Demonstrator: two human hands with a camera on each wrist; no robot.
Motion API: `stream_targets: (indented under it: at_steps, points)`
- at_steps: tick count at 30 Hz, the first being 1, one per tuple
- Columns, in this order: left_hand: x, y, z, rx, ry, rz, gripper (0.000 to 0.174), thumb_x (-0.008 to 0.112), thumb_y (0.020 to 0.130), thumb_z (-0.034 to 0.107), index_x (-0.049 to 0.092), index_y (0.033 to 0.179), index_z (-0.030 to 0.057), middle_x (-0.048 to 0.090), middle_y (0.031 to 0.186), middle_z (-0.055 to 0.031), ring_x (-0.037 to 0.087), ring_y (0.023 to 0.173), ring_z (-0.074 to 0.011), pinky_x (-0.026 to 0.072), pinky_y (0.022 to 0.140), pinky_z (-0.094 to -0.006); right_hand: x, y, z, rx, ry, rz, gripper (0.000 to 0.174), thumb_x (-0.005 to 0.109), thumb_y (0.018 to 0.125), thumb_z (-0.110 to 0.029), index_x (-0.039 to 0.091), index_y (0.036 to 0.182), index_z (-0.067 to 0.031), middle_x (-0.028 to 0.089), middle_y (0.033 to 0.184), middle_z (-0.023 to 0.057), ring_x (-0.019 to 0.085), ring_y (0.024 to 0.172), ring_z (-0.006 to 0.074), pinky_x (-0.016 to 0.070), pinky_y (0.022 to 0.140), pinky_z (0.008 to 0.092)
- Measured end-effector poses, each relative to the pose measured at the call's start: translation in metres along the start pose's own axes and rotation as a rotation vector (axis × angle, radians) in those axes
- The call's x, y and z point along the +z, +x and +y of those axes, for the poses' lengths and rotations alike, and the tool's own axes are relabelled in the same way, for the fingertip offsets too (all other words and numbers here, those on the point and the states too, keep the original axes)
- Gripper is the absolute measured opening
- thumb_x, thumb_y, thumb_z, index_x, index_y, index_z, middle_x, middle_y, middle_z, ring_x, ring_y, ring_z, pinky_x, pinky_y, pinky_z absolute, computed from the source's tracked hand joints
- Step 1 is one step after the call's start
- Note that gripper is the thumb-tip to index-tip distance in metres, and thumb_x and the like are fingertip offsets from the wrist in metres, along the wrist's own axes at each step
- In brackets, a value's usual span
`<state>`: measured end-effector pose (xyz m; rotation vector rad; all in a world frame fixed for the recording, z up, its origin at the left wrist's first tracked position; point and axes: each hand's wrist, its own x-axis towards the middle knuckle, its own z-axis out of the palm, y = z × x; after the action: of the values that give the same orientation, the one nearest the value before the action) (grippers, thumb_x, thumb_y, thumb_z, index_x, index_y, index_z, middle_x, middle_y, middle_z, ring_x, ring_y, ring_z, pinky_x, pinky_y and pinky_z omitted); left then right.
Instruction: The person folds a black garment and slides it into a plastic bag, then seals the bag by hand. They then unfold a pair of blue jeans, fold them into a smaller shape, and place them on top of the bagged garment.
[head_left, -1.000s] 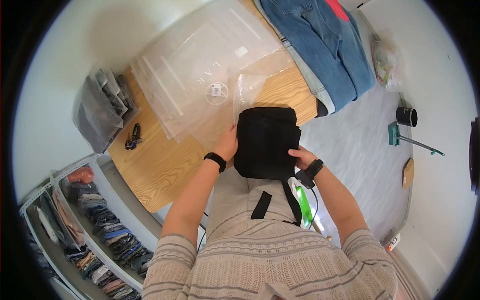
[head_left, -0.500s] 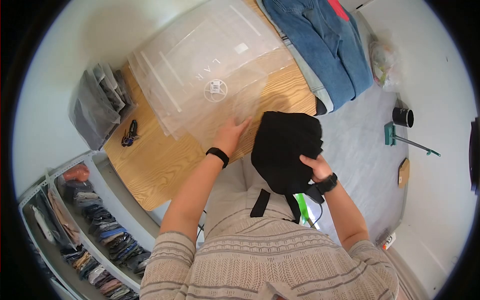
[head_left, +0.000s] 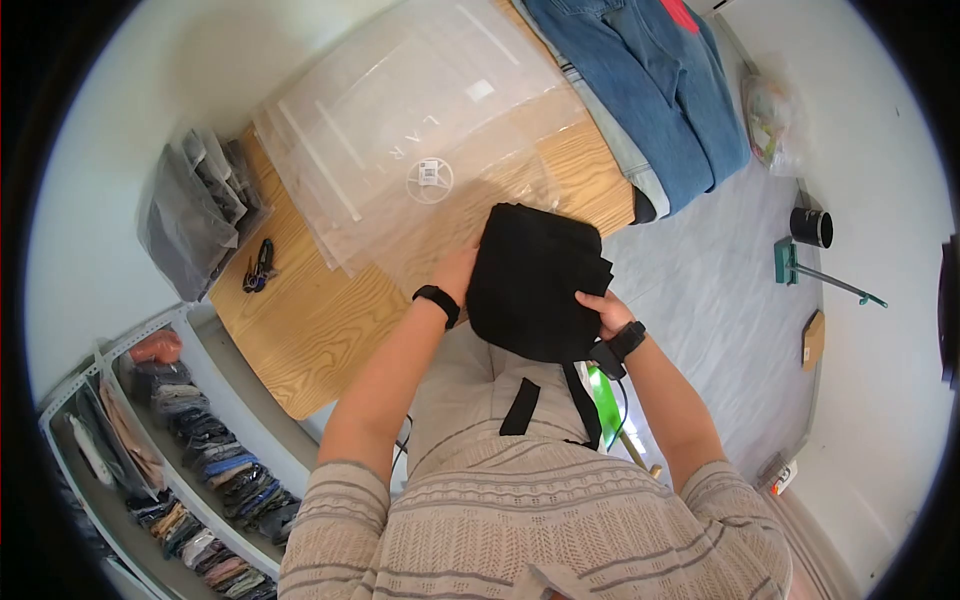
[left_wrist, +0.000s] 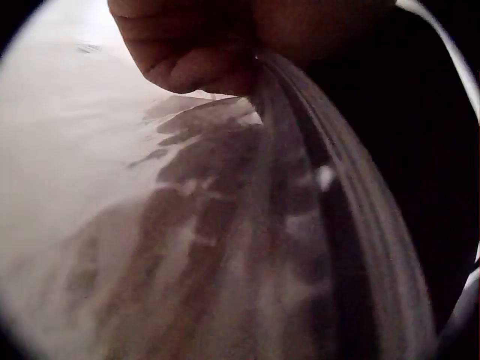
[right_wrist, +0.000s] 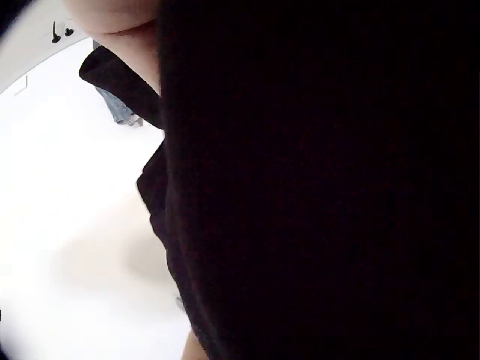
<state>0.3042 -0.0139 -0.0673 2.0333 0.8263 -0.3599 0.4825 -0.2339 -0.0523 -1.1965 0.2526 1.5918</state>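
In the head view a folded black garment (head_left: 538, 285) is held up in front of the lap, over the near table edge. My right hand (head_left: 606, 313) grips its right side, thumb on top and fingers beneath. Dark cloth (right_wrist: 322, 187) fills most of the right wrist view. Beside the garment's left edge is my left hand (head_left: 457, 274), its fingertips hidden behind the cloth. The left wrist view shows those curled fingers (left_wrist: 195, 49) pinching the edge of a clear plastic bag (left_wrist: 225, 255). Printed clear bags (head_left: 390, 120) lie stacked on the wooden table (head_left: 310, 350).
Blue jeans (head_left: 650, 100) lie along the table's far right side. Grey packets (head_left: 190, 215) stand at the left beside dark snips (head_left: 260, 267). A shelf of packed clothes (head_left: 215, 440) is at lower left. A green dustpan (head_left: 786, 262) is on the floor to the right.
My left hand let go of the garment and reached to the bags, where it now pinches one. The garment swung right in my right hand, then came back left beside the left hand.
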Motion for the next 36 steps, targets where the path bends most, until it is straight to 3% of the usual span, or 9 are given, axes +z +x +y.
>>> stream_targets:
  at_steps: [2, 5, 12, 14, 19, 22, 25, 28, 36]
  points:
    - [0.001, -0.002, -0.001, 0.24, 0.084, 0.252, 0.048, 0.048, 0.08, 0.006, 0.041, 0.128, 0.0061, 0.039, 0.136, -0.0139, 0.056, 0.093, -0.0381, 0.0468, 0.079, -0.0428, -0.009, 0.008, 0.003, 0.009, -0.044, 0.014, 0.053, 0.065, 0.08, -0.012, 0.043, 0.127, -0.0014, 0.054, 0.12, 0.0116, 0.053, 0.11, 0.0238, 0.0429, 0.095, 0.0385]
    - [-0.008, 0.0, 0.003, 0.382, -0.051, 0.413, 0.058, 0.046, 0.074, -0.005, 0.037, 0.13, 0.0066, 0.028, 0.143, -0.01, 0.058, 0.088, -0.0364, 0.0482, 0.074, -0.0439, -0.008, 0.005, -0.005, -0.006, -0.081, -0.038, 0.053, 0.066, 0.079, -0.01, 0.043, 0.126, 0.0002, 0.055, 0.119, 0.0116, 0.054, 0.109, 0.0233, 0.0419, 0.096, 0.037]
    - [-0.037, -0.018, 0.049, 0.209, 0.193, 0.223, 0.067, 0.048, 0.068, -0.006, 0.035, 0.132, 0.0102, 0.029, 0.144, -0.0088, 0.059, 0.088, -0.0347, 0.0495, 0.07, -0.0432, 0.026, 0.004, -0.027, -0.051, -0.349, -0.212, 0.054, 0.068, 0.079, -0.012, 0.045, 0.125, 0.0011, 0.055, 0.118, 0.01, 0.053, 0.106, 0.0185, 0.0409, 0.094, 0.0321]
    - [-0.038, -0.019, 0.052, 0.201, 0.206, 0.231, 0.068, 0.049, 0.068, -0.006, 0.035, 0.132, 0.0104, 0.029, 0.143, -0.0089, 0.059, 0.088, -0.0336, 0.05, 0.068, -0.0422, 0.035, 0.015, -0.032, 0.04, -0.489, -0.315, 0.056, 0.069, 0.078, -0.012, 0.044, 0.127, 0.0006, 0.056, 0.118, 0.0086, 0.052, 0.107, 0.017, 0.0399, 0.095, 0.0311]
    - [-0.039, -0.03, 0.055, 0.383, 0.189, 0.301, 0.068, 0.05, 0.067, -0.005, 0.036, 0.132, 0.0096, 0.029, 0.144, -0.0082, 0.06, 0.087, -0.0318, 0.0504, 0.066, -0.0399, 0.05, 0.046, -0.033, 0.037, -0.402, -0.4, 0.056, 0.067, 0.079, -0.012, 0.043, 0.128, -0.0015, 0.058, 0.115, 0.0089, 0.056, 0.104, 0.0189, 0.0427, 0.092, 0.0315]
    - [-0.043, -0.042, 0.058, 0.412, 0.194, 0.288, 0.068, 0.051, 0.067, -0.005, 0.037, 0.132, 0.0099, 0.029, 0.144, -0.0077, 0.06, 0.086, -0.0295, 0.0506, 0.065, -0.0379, 0.05, 0.057, -0.033, 0.175, -0.174, -0.249, 0.049, 0.065, 0.081, -0.012, 0.046, 0.125, -0.0033, 0.059, 0.113, 0.0117, 0.061, 0.097, 0.0237, 0.0512, 0.082, 0.0373]
    - [-0.042, -0.049, 0.055, 0.401, 0.221, 0.265, 0.067, 0.051, 0.068, -0.006, 0.039, 0.131, 0.0105, 0.031, 0.143, -0.0072, 0.061, 0.085, -0.0276, 0.0505, 0.064, -0.0365, 0.053, 0.058, -0.03, 0.3, -0.188, -0.234, 0.047, 0.064, 0.081, -0.012, 0.047, 0.123, -0.0041, 0.06, 0.111, 0.0113, 0.062, 0.095, 0.0234, 0.052, 0.079, 0.0368]
    - [-0.037, -0.051, 0.056, 0.386, 0.227, 0.264, 0.066, 0.051, 0.068, -0.006, 0.04, 0.131, 0.0116, 0.033, 0.142, -0.0067, 0.061, 0.084, -0.0269, 0.0505, 0.064, -0.036, 0.068, 0.056, -0.021, 0.281, -0.235, -0.401, 0.045, 0.064, 0.081, -0.011, 0.047, 0.123, -0.0042, 0.061, 0.108, 0.0109, 0.062, 0.095, 0.0235, 0.0517, 0.08, 0.0364]
    - [-0.043, -0.07, 0.05, 0.397, 0.338, 0.299, 0.062, 0.052, 0.069, -0.006, 0.046, 0.127, 0.0176, 0.038, 0.137, -0.0129, 0.06, 0.078, -0.0272, 0.0496, 0.064, -0.0364, 0.062, 0.086, -0.022, 0.175, -0.098, -0.361, 0.037, 0.061, 0.083, -0.014, 0.051, 0.118, -0.0033, 0.062, 0.106, 0.0104, 0.062, 0.092, 0.0212, 0.0518, 0.08, 0.0355]
